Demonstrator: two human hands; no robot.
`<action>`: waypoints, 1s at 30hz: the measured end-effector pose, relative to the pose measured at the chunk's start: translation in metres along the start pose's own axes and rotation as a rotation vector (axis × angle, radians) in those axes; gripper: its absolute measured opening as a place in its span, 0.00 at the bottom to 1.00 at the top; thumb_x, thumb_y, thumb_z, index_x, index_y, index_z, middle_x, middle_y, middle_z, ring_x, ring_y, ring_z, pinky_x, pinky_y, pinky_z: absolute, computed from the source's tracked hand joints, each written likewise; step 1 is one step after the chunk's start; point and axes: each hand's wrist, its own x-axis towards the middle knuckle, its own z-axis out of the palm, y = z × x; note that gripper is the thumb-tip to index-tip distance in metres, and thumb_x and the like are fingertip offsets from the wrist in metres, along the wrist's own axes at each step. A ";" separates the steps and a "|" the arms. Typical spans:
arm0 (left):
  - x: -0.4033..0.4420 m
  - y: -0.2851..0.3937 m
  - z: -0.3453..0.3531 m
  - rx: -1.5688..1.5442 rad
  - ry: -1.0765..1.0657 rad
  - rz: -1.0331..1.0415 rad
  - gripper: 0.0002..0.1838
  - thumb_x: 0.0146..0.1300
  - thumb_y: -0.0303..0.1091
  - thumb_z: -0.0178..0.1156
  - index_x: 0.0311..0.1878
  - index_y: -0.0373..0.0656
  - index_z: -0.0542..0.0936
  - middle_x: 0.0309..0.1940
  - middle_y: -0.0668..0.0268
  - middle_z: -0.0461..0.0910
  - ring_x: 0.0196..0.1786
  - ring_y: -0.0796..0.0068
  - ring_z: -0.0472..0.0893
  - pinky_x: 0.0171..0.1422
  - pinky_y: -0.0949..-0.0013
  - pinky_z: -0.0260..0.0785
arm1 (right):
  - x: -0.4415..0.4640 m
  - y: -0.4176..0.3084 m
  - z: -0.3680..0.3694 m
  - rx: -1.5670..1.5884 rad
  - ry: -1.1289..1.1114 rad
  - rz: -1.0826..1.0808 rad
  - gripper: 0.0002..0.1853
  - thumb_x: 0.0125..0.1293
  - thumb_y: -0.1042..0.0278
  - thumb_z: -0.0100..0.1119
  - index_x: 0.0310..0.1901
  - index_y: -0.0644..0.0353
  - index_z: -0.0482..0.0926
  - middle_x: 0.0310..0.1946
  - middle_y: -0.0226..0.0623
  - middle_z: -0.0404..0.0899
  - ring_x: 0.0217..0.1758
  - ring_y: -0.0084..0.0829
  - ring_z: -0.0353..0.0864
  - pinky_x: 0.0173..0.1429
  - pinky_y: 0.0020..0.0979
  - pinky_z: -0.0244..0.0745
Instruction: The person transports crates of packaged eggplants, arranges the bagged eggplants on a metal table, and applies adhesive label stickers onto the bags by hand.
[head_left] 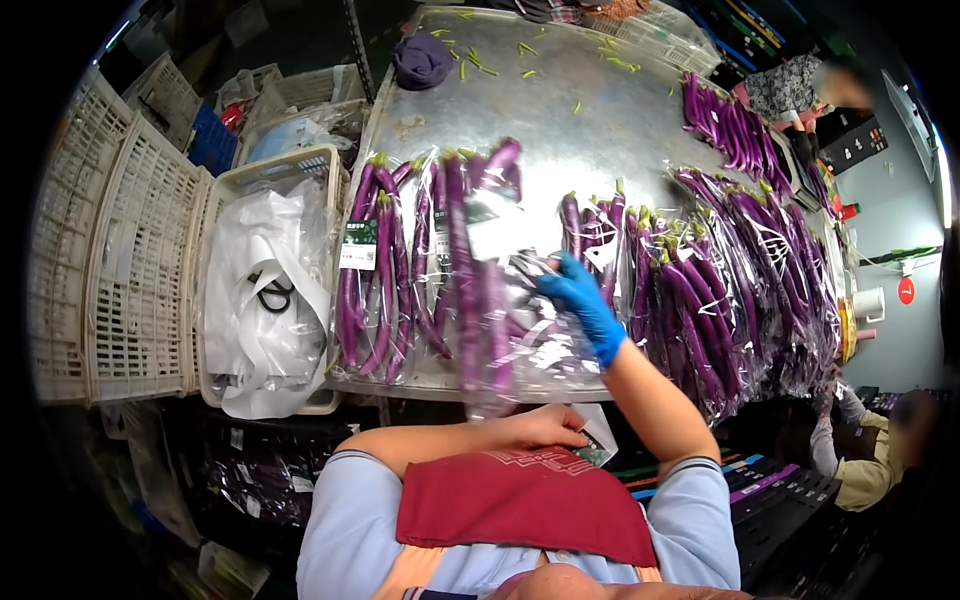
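My right hand (585, 308), in a blue glove, reaches over the front of the metal table. Its fingers are bent at the clear plastic of a bag of long purple eggplants (462, 270). That bag is smeared by motion, with a pale, washed-out patch near its top. Bare and close to my apron, my left hand (550, 426) pinches a white and dark green label sheet (597, 437). Left of the blurred bag lie bagged eggplants (384, 270), one with a green and white label (358, 244). More bagged eggplants (700, 320) lie in a row to the right.
A cream crate (334, 190) at left holds white plastic and black-handled scissors (272, 292). Stacked crates (140, 250) stand beyond it. On the metal table (570, 130) are a dark cloth cap (422, 60), green scraps and loose eggplants (735, 130). Other people work at right.
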 end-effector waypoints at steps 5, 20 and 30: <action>-0.006 0.017 0.002 0.069 0.060 -0.069 0.12 0.56 0.37 0.58 0.26 0.36 0.76 0.19 0.73 0.69 0.24 0.86 0.65 0.27 0.76 0.58 | 0.030 0.064 -0.021 -0.478 0.112 -0.265 0.24 0.56 0.59 0.57 0.50 0.63 0.66 0.42 0.41 0.71 0.44 0.31 0.71 0.49 0.31 0.67; 0.018 0.047 -0.005 -0.402 0.206 -0.062 0.14 0.57 0.28 0.56 0.46 0.35 0.74 0.38 0.66 0.78 0.38 0.79 0.76 0.43 0.74 0.70 | -0.004 0.035 -0.121 -0.702 0.020 -0.021 0.35 0.59 0.48 0.53 0.61 0.64 0.58 0.60 0.43 0.61 0.62 0.31 0.59 0.65 0.29 0.51; 0.025 0.055 -0.005 -0.485 -0.094 -0.004 0.17 0.57 0.30 0.56 0.49 0.32 0.72 0.41 0.61 0.77 0.40 0.75 0.77 0.49 0.71 0.69 | -0.079 -0.025 -0.151 -0.800 -0.514 0.216 0.12 0.52 0.62 0.61 0.29 0.63 0.78 0.23 0.29 0.75 0.28 0.19 0.68 0.36 0.23 0.63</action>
